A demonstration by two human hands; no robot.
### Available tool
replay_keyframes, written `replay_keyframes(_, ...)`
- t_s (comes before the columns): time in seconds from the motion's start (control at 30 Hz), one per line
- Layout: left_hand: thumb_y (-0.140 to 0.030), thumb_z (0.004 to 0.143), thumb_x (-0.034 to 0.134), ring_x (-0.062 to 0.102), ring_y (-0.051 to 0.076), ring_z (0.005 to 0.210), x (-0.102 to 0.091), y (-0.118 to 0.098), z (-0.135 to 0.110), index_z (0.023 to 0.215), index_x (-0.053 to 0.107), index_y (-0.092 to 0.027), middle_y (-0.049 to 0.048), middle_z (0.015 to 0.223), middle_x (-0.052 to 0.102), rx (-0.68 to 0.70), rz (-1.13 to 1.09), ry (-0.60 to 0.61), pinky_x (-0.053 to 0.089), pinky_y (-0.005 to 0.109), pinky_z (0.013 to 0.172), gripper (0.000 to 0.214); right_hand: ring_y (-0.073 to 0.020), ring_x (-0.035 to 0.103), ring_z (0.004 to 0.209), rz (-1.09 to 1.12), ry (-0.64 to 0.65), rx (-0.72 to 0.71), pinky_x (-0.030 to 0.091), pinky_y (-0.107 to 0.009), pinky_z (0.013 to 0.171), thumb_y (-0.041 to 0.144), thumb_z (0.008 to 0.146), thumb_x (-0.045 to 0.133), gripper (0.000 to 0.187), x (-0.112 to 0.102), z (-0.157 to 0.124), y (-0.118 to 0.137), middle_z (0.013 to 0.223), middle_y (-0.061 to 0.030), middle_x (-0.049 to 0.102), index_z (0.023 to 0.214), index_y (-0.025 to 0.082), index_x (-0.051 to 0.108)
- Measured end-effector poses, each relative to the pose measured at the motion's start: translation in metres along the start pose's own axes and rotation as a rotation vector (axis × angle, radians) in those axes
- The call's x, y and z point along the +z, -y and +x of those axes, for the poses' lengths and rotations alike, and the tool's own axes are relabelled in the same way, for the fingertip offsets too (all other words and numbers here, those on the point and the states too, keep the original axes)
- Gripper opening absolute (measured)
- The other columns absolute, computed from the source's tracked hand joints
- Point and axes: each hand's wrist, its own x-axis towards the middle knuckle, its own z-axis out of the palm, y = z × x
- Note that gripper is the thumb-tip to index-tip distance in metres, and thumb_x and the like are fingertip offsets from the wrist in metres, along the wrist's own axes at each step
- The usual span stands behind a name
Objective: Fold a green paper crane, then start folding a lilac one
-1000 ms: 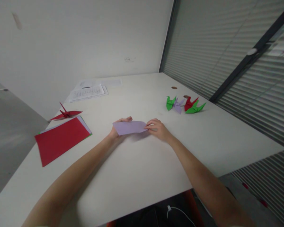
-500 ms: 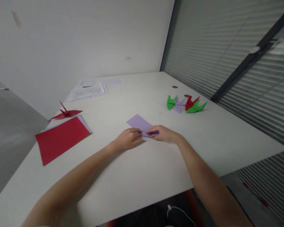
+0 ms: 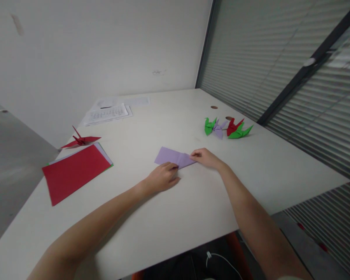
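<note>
A folded piece of light purple paper (image 3: 168, 156) lies on the white table in front of me, with a crease across its middle. My left hand (image 3: 163, 177) grips its near edge, the thumb lying along the table below it. The right tip of the paper is pinched between the thumb and fingers of my right hand (image 3: 205, 158). The fingertips of both hands cover small parts of the paper.
Left are a stack of coloured sheets with a red sheet (image 3: 77, 173) on top and a red paper crane (image 3: 81, 140). Several green, purple and red paper cranes (image 3: 236, 128) stand at right. Written papers (image 3: 106, 113) lie at the back, near the wall.
The purple paper has turned so its long side runs more left to right. My right hand has moved right and up to its tip; my left hand has shifted slightly toward me.
</note>
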Motion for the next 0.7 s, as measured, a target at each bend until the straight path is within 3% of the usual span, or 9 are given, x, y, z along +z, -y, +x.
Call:
replay_keyframes(0.2,-0.025,0.088,0.054,0.06,0.024,0.103,0.002,0.0,0.0,0.105,0.063,-0.011,0.0156,0.11,0.063,0.013,0.006,-0.003,0.051,0.039,0.09,0.024,-0.0153,0.06,0.067,-0.13,-0.136,0.11,0.044,-0.027,0.065,0.036,0.08,0.061,0.019,0.011,0.002,0.004,0.071,-0.0032,0.069,0.077,0.018,0.068)
replay_keyframes(0.47,-0.028,0.087,0.054,0.059,0.025,0.106,0.002,-0.004,0.0,0.107,0.064,-0.014,0.0142,0.112,0.062,-0.024,-0.005,-0.019,0.049,0.041,0.094,0.026,-0.014,0.057,0.063,-0.002,-0.096,0.019,0.042,-0.025,0.061,0.045,0.077,0.062,0.028,0.012,0.004,-0.002,0.067,-0.0011,0.065,0.079,0.017,0.064)
replay_keyframes(0.7,-0.031,0.088,0.052,0.063,0.025,0.099,0.001,-0.006,0.001,0.102,0.065,-0.01,0.0158,0.107,0.065,0.04,0.021,0.006,0.051,0.038,0.089,0.028,-0.0163,0.061,0.07,-0.12,-0.195,0.101,0.042,-0.026,0.064,0.035,0.077,0.064,0.016,0.018,0.006,0.002,0.076,-0.0036,0.069,0.076,0.019,0.063)
